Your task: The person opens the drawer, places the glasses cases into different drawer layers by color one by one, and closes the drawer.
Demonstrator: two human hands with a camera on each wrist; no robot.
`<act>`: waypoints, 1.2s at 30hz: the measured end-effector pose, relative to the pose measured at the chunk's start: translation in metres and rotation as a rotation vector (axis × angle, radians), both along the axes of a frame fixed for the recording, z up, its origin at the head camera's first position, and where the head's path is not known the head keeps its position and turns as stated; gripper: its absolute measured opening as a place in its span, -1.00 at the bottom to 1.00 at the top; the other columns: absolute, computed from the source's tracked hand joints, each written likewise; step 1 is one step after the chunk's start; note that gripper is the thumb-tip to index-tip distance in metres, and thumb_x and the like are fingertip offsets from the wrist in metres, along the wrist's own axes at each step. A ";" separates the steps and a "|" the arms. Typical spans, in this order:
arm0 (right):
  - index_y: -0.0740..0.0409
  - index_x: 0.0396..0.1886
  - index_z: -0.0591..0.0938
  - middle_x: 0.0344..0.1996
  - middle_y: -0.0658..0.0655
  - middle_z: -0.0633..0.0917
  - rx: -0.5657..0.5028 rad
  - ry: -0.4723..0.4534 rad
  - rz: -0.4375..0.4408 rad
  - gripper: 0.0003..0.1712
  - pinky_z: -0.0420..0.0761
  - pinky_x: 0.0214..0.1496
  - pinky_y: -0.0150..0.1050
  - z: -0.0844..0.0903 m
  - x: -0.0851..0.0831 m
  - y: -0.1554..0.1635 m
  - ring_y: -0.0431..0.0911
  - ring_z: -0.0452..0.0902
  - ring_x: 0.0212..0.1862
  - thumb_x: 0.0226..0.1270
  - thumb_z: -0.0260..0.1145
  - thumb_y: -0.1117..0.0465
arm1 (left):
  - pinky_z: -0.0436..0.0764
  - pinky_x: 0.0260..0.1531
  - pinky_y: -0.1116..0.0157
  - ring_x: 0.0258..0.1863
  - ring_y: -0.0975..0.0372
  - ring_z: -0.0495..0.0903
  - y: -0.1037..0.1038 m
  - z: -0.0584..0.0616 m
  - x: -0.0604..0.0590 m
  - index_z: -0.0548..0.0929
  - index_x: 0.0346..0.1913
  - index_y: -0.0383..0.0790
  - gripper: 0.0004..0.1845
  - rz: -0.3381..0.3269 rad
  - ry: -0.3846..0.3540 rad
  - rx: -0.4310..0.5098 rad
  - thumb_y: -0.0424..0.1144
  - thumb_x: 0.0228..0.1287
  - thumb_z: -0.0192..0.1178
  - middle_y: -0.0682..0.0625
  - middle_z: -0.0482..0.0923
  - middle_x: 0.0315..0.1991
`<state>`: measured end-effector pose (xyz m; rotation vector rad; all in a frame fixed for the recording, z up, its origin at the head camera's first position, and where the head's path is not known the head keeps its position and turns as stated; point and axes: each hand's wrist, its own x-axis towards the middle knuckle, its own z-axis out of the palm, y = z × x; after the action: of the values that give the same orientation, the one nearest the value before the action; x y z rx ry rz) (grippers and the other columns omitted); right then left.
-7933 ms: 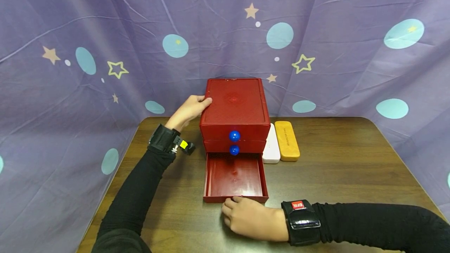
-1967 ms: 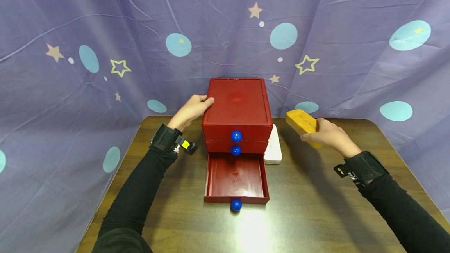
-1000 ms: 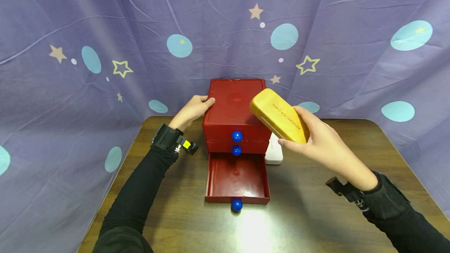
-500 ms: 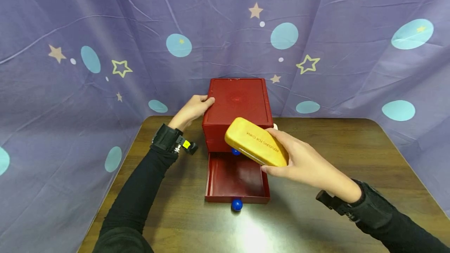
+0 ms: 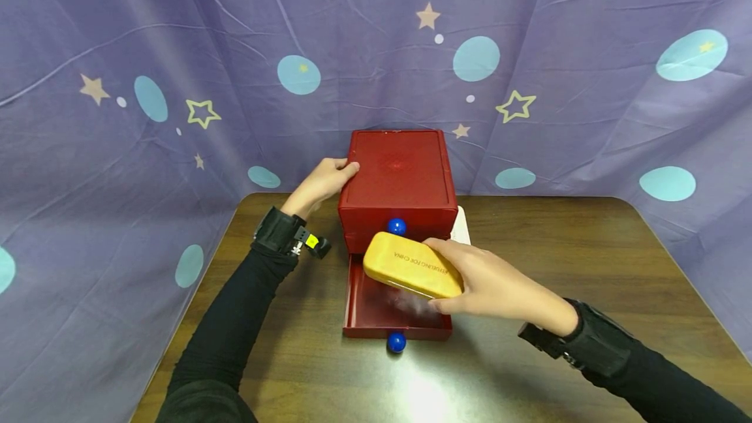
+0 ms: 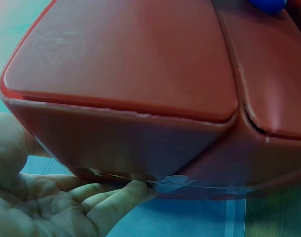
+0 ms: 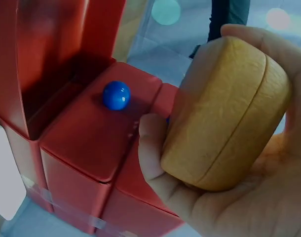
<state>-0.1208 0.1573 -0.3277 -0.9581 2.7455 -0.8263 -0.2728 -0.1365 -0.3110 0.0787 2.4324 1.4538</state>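
Right hand (image 5: 487, 282) grips rounded yellow case (image 5: 411, 273) over open drawer (image 5: 395, 309); left hand (image 5: 320, 183) flat on glossy red chest (image 5: 398, 178)

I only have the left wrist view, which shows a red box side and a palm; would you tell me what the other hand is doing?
Observer: The right hand grips a yellow oblong hard case over the red plastic chest's open bottom drawer.
Operator: Thank you. Is the case inside the drawer?
Observer: It looks just above the drawer, tilted.
Operator: Anything else nearby?
Observer: A white case lies right of the chest.
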 end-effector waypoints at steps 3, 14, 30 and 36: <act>0.07 0.34 0.48 -0.19 -0.07 0.60 0.026 -0.028 0.022 -0.11 0.48 -0.25 -0.35 -0.004 -0.001 -0.002 -0.22 0.45 -0.24 -0.01 0.61 -0.02 | 0.49 0.17 0.25 -0.24 0.28 0.59 0.000 0.000 0.000 0.55 0.34 -0.28 -0.53 -0.002 0.006 0.006 -0.06 0.61 -0.02 -0.02 0.64 -0.22; 0.23 0.37 0.47 -0.15 -0.03 0.64 0.145 -0.116 0.059 -0.02 0.48 -0.20 -0.27 -0.024 -0.010 -0.011 -0.19 0.47 -0.24 -0.02 0.58 -0.12 | 0.37 0.42 0.14 0.12 0.16 0.53 0.000 -0.001 -0.002 0.41 0.47 -0.28 -0.45 0.007 -0.016 0.002 -0.04 0.61 -0.01 -0.12 0.60 0.05; 0.31 0.31 0.49 -0.24 0.03 0.65 0.256 -0.257 -0.033 -0.03 0.57 -0.17 -0.16 -0.051 -0.031 -0.039 -0.11 0.51 -0.28 -0.08 0.60 -0.06 | 0.37 0.43 0.13 0.10 0.16 0.53 0.000 -0.002 -0.001 0.42 0.46 -0.30 -0.45 0.012 -0.007 0.014 -0.04 0.60 -0.01 -0.14 0.61 0.06; 0.14 -0.11 0.55 -0.42 0.01 0.56 0.303 -0.280 -0.070 -0.39 0.46 -0.34 -0.21 -0.056 -0.037 -0.047 -0.09 0.48 -0.38 -0.08 0.61 -0.02 | 0.48 0.24 0.21 -0.12 0.20 0.58 0.000 0.000 -0.002 0.49 0.40 -0.30 -0.49 0.015 -0.017 0.028 -0.05 0.61 -0.01 -0.10 0.63 -0.09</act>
<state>-0.1578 0.1098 -0.3839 -0.6387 2.5705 -0.4880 -0.2744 -0.1362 -0.3110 0.0548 2.4040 1.4895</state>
